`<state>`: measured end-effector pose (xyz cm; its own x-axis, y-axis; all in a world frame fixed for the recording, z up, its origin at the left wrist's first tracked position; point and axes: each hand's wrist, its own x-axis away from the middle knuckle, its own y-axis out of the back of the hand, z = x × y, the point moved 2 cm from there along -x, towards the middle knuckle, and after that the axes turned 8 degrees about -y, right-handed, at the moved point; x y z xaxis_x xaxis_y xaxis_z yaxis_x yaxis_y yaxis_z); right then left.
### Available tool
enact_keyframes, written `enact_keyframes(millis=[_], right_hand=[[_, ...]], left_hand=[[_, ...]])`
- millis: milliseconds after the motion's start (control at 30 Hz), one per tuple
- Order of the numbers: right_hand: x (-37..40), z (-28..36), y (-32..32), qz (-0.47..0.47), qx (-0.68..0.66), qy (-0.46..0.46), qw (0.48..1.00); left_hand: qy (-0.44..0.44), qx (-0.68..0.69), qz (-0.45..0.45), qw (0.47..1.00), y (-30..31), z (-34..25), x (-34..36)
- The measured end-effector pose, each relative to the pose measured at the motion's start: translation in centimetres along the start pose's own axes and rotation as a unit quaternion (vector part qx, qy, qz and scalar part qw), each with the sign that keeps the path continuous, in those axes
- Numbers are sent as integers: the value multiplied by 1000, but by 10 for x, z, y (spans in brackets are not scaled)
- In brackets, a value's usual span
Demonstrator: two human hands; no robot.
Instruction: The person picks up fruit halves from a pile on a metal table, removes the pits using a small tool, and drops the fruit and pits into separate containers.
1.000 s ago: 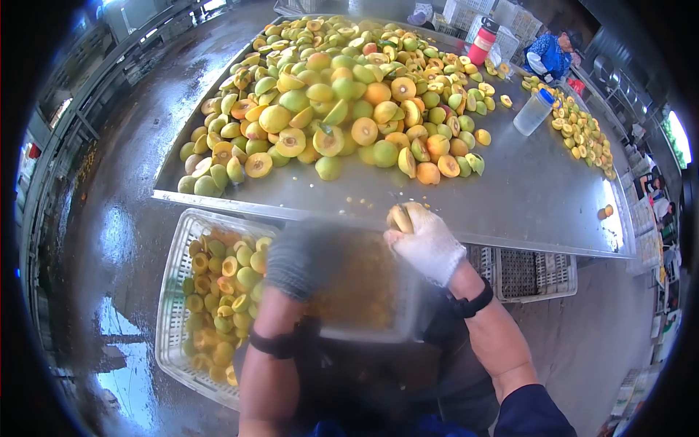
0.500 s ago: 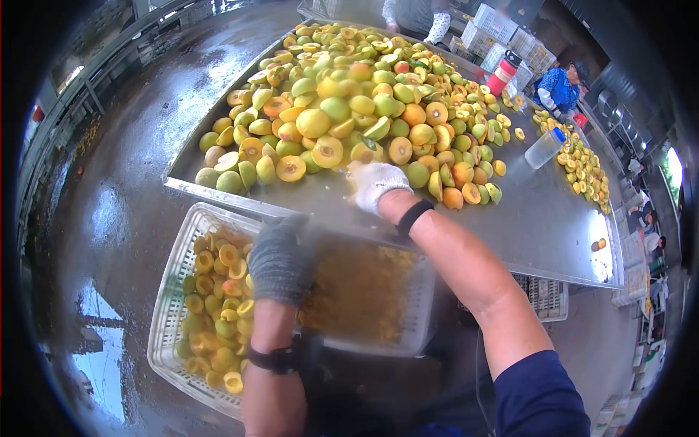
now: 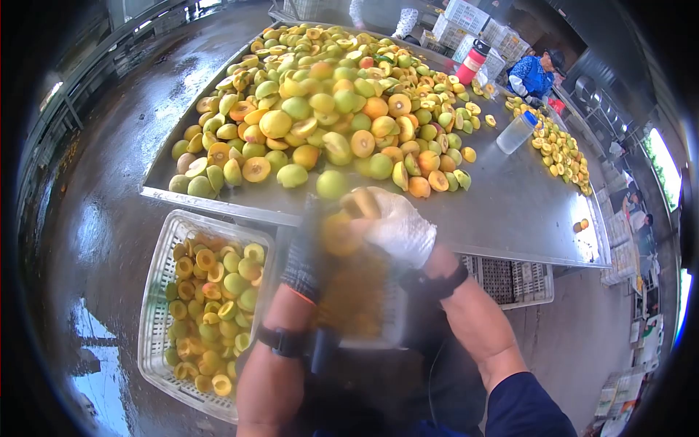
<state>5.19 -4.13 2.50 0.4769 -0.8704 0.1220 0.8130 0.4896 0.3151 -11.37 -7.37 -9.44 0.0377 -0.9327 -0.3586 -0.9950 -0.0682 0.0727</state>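
A large heap of yellow-green fruit (image 3: 298, 109), many cut in half, lies on the metal table (image 3: 510, 211). At the table's near edge, my right hand (image 3: 389, 222) in a white glove has its fingers curled round a fruit half (image 3: 365, 202). Beside it on the left is my left hand (image 3: 307, 244) in a dark grey glove, its fingers smeared by motion. A blurred yellow fruit piece (image 3: 338, 233) shows between the two hands. Below them, a white crate (image 3: 393, 313) holds a blurred yellow-brown mass.
A white crate (image 3: 156, 313) of fruit halves stands at the lower left. A red bottle (image 3: 472, 64) and a clear blue-lidded container (image 3: 515, 135) stand on the table. A person in blue (image 3: 531, 75) is at the far right side, near a smaller fruit pile (image 3: 559, 151). An empty-looking black crate (image 3: 499, 280) sits below the table.
My right hand has drawn back from the heap toward my body, now with a fruit half. My left hand has moved right and up, close beside it. The whole view has shifted slightly.
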Motion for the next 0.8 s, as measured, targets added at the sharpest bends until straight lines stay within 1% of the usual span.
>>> enact_keyframes(millis=[67,133,200,233,267,300,367,400,467,533,567,633,667,733,767,800], right_hand=[[20,-8,3,-121,31,71,990],[46,5,2,-173,-118,7,978],[55,-9,6,-185,23,49,981],[58,-11,7,-189,94,69,975],[68,-9,7,-212,168,54,961],[69,-11,6,-210,182,63,959],[71,-14,5,-207,209,81,952],[72,-11,3,-225,231,89,942],[73,-12,0,-240,246,86,935],[71,-11,-1,-252,265,87,927],[70,-11,-2,-258,268,85,925],[69,-13,-4,-270,272,81,920],[68,-14,-4,-265,270,58,924],[71,-9,0,-286,241,72,925],[72,-7,1,-295,227,79,925],[70,-5,3,-319,222,122,913]], left_hand=[[44,86,-26,995,-16,-42,1],[23,47,-32,998,-20,-60,-4],[-63,-113,-9,992,-21,-68,-11],[-64,-108,-26,992,-24,-72,-12],[-66,-103,-44,992,-28,-75,-14],[-67,-97,-62,991,-31,-75,-15],[-73,-116,-55,989,-37,-72,-18],[-76,-124,-51,988,-40,-70,-19],[-24,43,-94,994,-57,-64,-19],[25,186,-122,975,-67,-64,-19],[48,244,-127,960,-68,-67,-19],[63,296,-128,945,-71,-68,-20],[55,290,-127,947,-72,-67,-20],[42,232,-113,965,-72,-70,-19],[37,181,-101,978,-71,-75,-17],[31,129,-88,987,-71,-77,-16]])
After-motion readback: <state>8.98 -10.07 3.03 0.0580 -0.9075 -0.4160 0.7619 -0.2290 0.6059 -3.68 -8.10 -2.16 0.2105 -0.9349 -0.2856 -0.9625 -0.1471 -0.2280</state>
